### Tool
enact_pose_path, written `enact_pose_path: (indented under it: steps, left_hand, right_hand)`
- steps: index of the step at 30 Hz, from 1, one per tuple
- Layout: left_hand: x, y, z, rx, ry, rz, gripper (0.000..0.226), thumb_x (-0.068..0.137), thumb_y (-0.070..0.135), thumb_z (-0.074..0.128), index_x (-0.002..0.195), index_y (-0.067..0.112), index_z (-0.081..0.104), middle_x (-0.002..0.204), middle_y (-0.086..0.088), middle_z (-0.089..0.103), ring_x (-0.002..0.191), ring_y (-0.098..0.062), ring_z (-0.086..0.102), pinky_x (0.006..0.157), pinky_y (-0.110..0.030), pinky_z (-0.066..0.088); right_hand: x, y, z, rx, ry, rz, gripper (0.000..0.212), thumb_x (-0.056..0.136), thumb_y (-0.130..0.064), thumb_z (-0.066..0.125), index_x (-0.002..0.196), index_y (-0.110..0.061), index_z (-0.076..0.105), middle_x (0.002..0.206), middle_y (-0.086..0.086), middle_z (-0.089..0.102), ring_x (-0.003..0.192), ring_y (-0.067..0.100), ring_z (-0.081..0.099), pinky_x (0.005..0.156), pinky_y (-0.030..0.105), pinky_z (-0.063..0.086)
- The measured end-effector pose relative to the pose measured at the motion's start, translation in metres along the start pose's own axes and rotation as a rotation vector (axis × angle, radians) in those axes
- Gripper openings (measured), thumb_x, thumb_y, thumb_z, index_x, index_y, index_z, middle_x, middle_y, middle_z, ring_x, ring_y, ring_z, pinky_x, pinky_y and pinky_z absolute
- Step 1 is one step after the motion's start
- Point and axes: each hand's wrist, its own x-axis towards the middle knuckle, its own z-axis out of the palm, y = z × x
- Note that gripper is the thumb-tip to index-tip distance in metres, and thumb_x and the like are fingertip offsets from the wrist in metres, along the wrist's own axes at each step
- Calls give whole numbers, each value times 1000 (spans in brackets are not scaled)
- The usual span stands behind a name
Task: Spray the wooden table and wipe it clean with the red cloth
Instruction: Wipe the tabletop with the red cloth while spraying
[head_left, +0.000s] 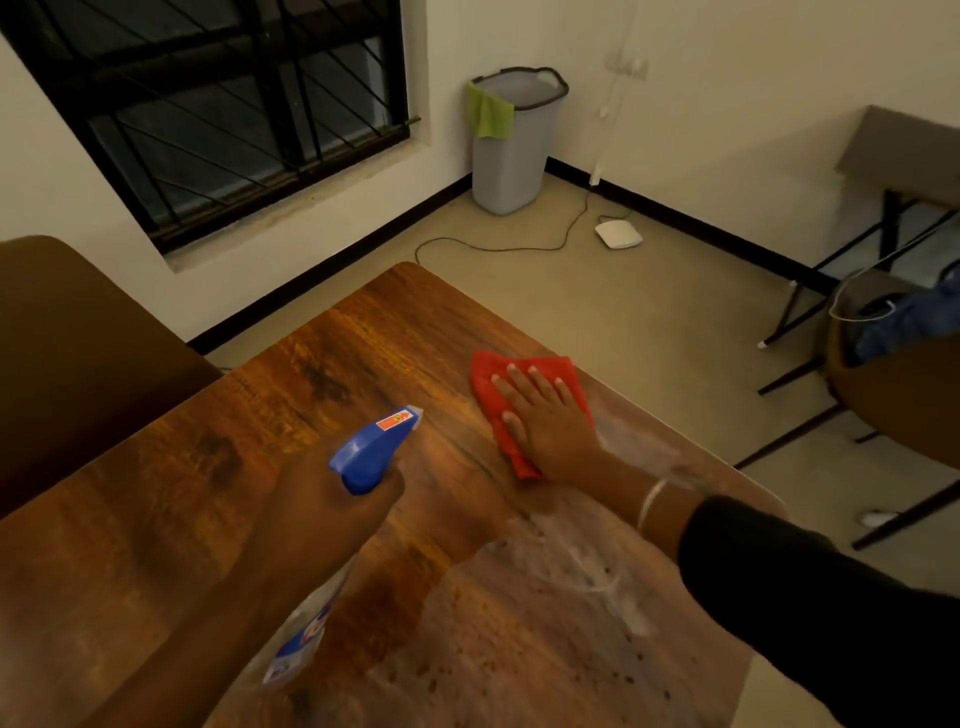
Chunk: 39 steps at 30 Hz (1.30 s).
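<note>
At the far left a dark brown chair back (67, 332) stands just beside the wooden worktop (171, 519), whose left edge runs close along it. Behind, a barred window (208, 104) sits in the wall, with a strip of open floor between wall and worktop. The left hand (332, 525) is clenched around the neck of a spray bottle (374, 449), lifted above the wood, its blue head and nozzle pointing toward the far right; the clear body hangs below the fist. The wood ahead of the nozzle is bare and shiny. Further right, the red cloth (519, 395) lies flat on the worktop near its far right edge, and the right hand (545, 415) presses on it with fingers spread and palm down, not gripping. Whitish wet streaks and dark specks cover the wood beneath the right forearm, reaching the near right edge. Beyond that edge the floor is open as far as a grey bin (514, 150) in the corner with a green cloth (488, 114) over its rim, and a white device (618, 234) on a cable. At far right stands another chair (893, 395).
</note>
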Motion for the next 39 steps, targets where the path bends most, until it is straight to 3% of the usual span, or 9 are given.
enact_pose_path:
  steps: [2, 5, 10, 16, 20, 22, 26, 32, 39]
  left_hand:
    - [-13, -1, -2, -25, 19, -12, 25, 83, 22, 72, 66, 17, 54, 47, -2, 60, 44, -10, 58, 46, -25, 47]
    - [-37, -4, -9, 1, 10, 10, 28, 78, 36, 72, 68, 25, 48, 50, 2, 51, 46, -9, 50, 49, -16, 39]
    - [-59, -31, -19, 31, -57, -54, 35, 81, 29, 72, 63, 19, 44, 54, -2, 46, 50, -13, 44, 57, -24, 39]
    - [-100, -39, -25, -60, -108, 0, 27, 82, 24, 70, 64, 11, 55, 54, -21, 55, 48, -18, 52, 54, -38, 50]
    - [-112, -25, -9, -65, -134, 28, 28, 82, 20, 71, 61, 17, 52, 42, -5, 50, 39, -7, 48, 45, -19, 44]
    - [-112, -13, 1, -65, -196, 33, 25, 84, 17, 70, 64, 18, 54, 41, 2, 53, 41, -6, 52, 49, -22, 50]
    - [-114, 3, 12, -62, -181, 55, 23, 83, 17, 70, 66, 21, 55, 48, 11, 59, 44, -2, 56, 44, -17, 43]
    - [-140, 23, 29, -16, -224, 41, 31, 81, 9, 70, 58, 20, 52, 44, 2, 51, 41, -5, 48, 42, -14, 40]
    - [-145, 26, 62, 79, -381, 81, 24, 83, 22, 69, 65, 21, 54, 58, -5, 54, 55, -14, 51, 53, -15, 41]
  right_hand:
    - [25, 2, -9, 59, 34, 178, 58, 114, -48, 18, 169, -32, 11, 177, -1, 6, 163, 29, 6, 131, 56, 6]
    - [19, -9, -6, 110, 77, 233, 56, 115, -45, 20, 169, -30, 15, 177, 1, 10, 163, 30, 7, 131, 56, 5]
    - [-34, 18, -3, 79, 93, 280, 55, 114, -45, 21, 168, -32, 19, 176, 0, 16, 162, 30, 14, 128, 56, 11]
    - [-130, 61, -6, 145, 159, 644, 57, 114, -45, 22, 169, -30, 15, 177, 6, 13, 162, 35, 11, 129, 61, 10]
    - [-138, 33, -2, 139, 113, 627, 57, 114, -45, 22, 169, -32, 13, 177, 6, 8, 162, 38, 8, 128, 63, 9]
    - [-139, 21, 1, 78, 102, 533, 56, 114, -44, 21, 169, -32, 15, 177, 4, 11, 162, 38, 11, 128, 62, 12]
    - [-138, 23, -8, -5, 53, 395, 53, 115, -42, 23, 167, -31, 24, 176, 0, 19, 161, 33, 18, 128, 57, 18]
    - [-180, 82, -5, 244, 264, 552, 50, 115, -41, 28, 163, -28, 34, 173, 0, 26, 161, 27, 18, 129, 55, 9]
    - [-179, 89, -1, 246, 239, 557, 53, 115, -45, 26, 165, -29, 30, 174, -1, 24, 162, 27, 14, 129, 54, 7]
